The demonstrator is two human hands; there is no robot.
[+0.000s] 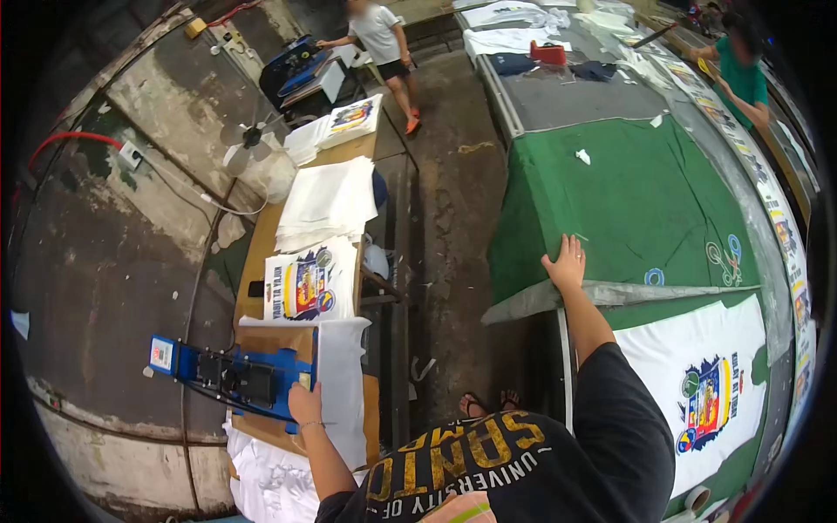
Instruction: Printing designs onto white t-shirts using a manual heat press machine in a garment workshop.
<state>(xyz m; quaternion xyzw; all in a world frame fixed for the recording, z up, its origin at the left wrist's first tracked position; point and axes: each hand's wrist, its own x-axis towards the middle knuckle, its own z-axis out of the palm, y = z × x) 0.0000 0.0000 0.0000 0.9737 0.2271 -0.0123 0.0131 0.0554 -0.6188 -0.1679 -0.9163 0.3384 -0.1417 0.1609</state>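
My left hand is closed on the front edge of a blue heat press, where its handle is; the fingers partly hide the grip. White fabric lies under and beside the press, with a brown sheet between. My right hand lies with its fingers spread on the edge of a green cloth covering the long table. Closer to me on that table, a white printed shirt is spread flat. Just beyond the press sits a printed white shirt stack.
More white fabric stacks line the left table, beside a fan. One person stands at another blue press. A person in green works across the right table. A concrete aisle runs between the tables.
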